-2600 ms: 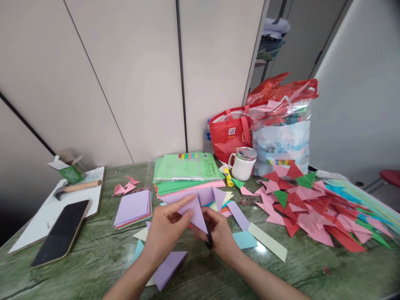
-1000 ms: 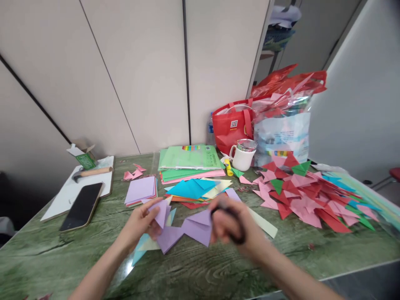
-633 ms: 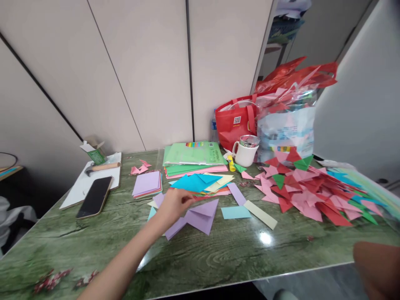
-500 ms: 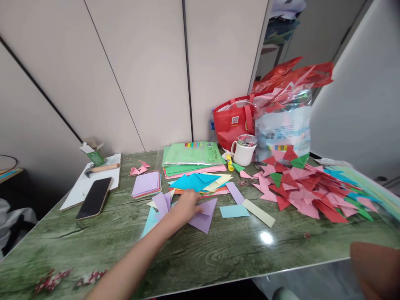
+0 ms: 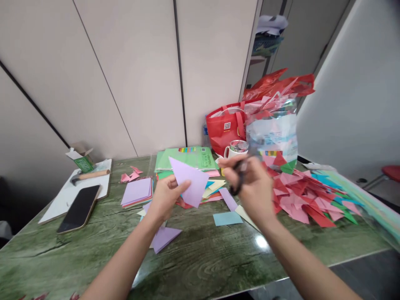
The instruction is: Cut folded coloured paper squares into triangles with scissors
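My left hand (image 5: 167,193) pinches a purple sheet of paper (image 5: 193,183), folded to a pointed shape and held up above the table. To its right, my right hand (image 5: 254,187) grips black-handled scissors (image 5: 240,177); their blades are blurred and hard to make out. Below my left wrist lies another folded purple paper (image 5: 165,237). A light blue paper strip (image 5: 228,218) and a purple strip (image 5: 228,199) lie between the hands on the table. Behind the held sheet, yellow and blue folded papers (image 5: 214,188) are partly hidden.
A purple-topped stack of square papers (image 5: 136,191), a phone (image 5: 79,208) and a hammer (image 5: 90,176) on a white board are at left. Green paper packs (image 5: 187,157), a white mug (image 5: 236,148) and a red bag (image 5: 225,129) stand behind. Red and pink folded pieces (image 5: 300,191) heap at right.
My left hand has lifted a purple paper off the table. My right hand has come in from the lower right, now with scissors. The view has shifted slightly.
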### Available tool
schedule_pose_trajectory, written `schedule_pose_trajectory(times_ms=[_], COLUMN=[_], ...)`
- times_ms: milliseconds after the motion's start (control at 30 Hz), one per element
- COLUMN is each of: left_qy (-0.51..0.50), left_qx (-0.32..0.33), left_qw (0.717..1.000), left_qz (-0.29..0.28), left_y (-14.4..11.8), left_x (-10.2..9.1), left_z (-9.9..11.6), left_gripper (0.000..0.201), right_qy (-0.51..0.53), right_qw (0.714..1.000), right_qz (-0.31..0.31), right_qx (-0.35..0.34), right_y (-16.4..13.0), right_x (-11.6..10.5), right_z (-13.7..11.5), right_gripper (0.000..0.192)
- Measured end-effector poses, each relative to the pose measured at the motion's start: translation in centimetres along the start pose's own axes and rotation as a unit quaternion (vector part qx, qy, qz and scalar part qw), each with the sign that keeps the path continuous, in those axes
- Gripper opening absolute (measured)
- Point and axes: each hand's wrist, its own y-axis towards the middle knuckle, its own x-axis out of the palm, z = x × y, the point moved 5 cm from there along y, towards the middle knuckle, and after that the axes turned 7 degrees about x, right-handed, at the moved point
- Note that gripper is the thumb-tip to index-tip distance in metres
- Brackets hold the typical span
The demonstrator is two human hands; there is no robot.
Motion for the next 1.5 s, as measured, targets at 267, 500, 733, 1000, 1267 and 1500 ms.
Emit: schedule_pose_trajectory(times_ms=[267,500,733,1000,1267,1500], left_qy=[-0.122,-0.091,-0.164,-0.246,-0.218,-0.22], left_qx=[-0.004,0.065,-0.016,0.01,0.028,0.021], left_qw=[0.988,0.994,0.983,0.947,0.952,0.949], left_qz=[0.09,0.02,0.08,0.207,0.212,0.225], left_y=[0.1,0.8,1.5,0.4,-1.1,-1.2], left_x=[-0.3,-0.7,-1.0,-1.9,-2.5,-2.6], left_z=[-0.6,-1.7,-4.5,-3.3,-1.3,-1.4], left_gripper=[0.042,0.061,0.031,0.032,0.045,0.032], right_qy=[0.174,0.21,0.181,0.112,0.158,0.14], right_qw=[0.943,0.925,0.938,0.945,0.885,0.899], right_qz=[-0.084,-0.076,-0.079,-0.132,-0.31,-0.285], right_qx=[0.272,0.308,0.285,0.278,0.31,0.3], right_y=[-0.6,-0.1,-0.8,-2.8,-7.1,-7.0], right_x=[5.2,5.5,5.2,6.5,9.7,9.6], right_z=[8.5,10.5,10.7,9.2,8.3,8.4], right_gripper=[0.04,0.043,0.041,0.035,0.038,0.037])
